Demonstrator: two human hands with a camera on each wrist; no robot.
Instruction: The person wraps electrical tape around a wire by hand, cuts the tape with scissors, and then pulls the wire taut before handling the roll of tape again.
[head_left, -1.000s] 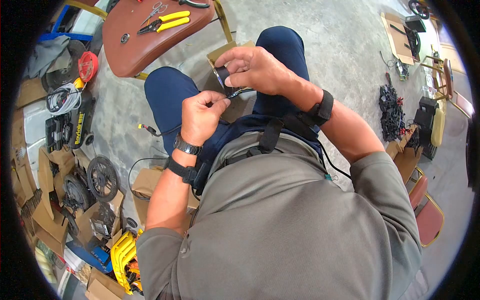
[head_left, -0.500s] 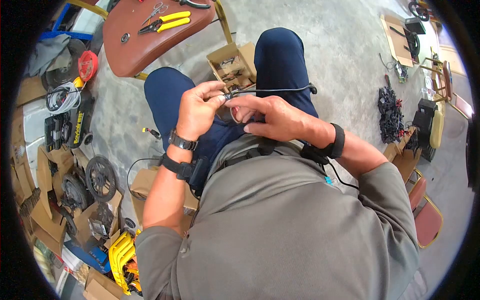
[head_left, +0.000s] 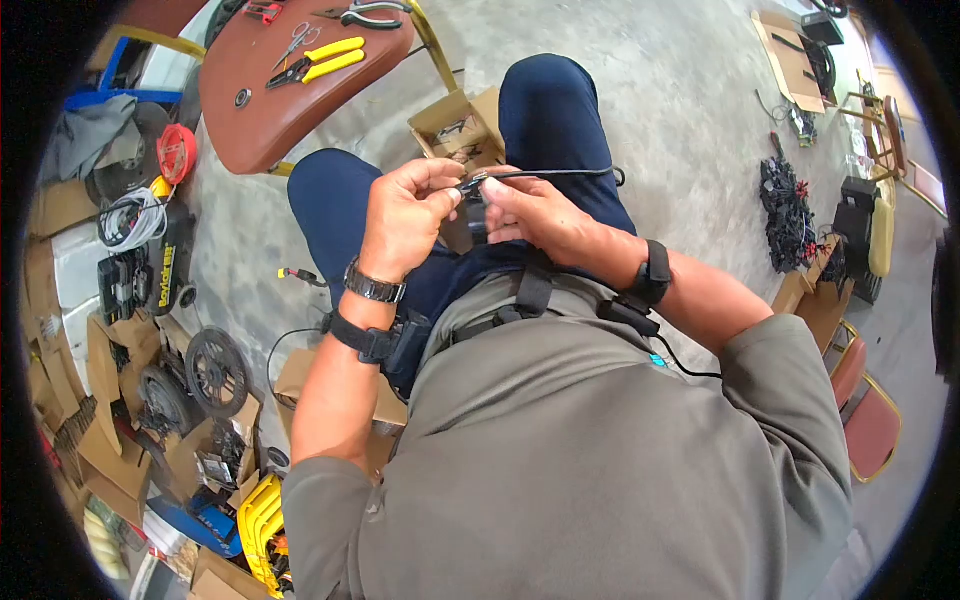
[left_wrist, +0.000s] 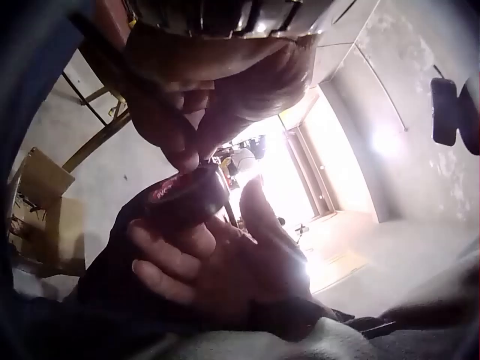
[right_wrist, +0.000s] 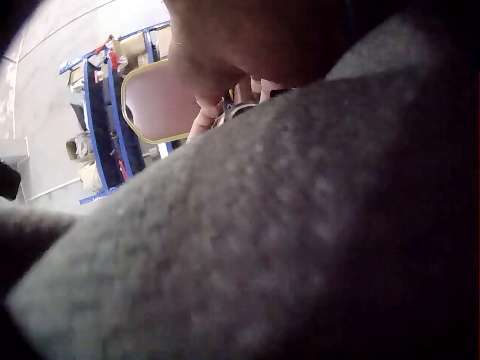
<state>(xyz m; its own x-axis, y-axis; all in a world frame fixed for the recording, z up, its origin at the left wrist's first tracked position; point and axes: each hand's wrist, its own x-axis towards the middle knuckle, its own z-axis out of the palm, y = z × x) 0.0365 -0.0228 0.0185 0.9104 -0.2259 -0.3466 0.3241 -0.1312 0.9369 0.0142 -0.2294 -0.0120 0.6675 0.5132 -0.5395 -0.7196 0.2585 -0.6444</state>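
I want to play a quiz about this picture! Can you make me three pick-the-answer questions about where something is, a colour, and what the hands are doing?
1. Where are the pliers?
A. on the brown chair seat
B. in the cardboard box
C. on the person's knee

2. What colour are the pliers' handles?
A. blue
B. yellow
C. green

3. What is the right hand doing?
A. lying flat
B. holding a roll of black tape
C. waving

Answers: 1 A, the pliers lie on the brown chair seat. 2 B, their handles show yellow. 3 B, the right hand holds the roll of black tape against the black cable pinched by the left hand.

Black case (head_left: 160, 262): yellow lettering, perhaps "Boviar".
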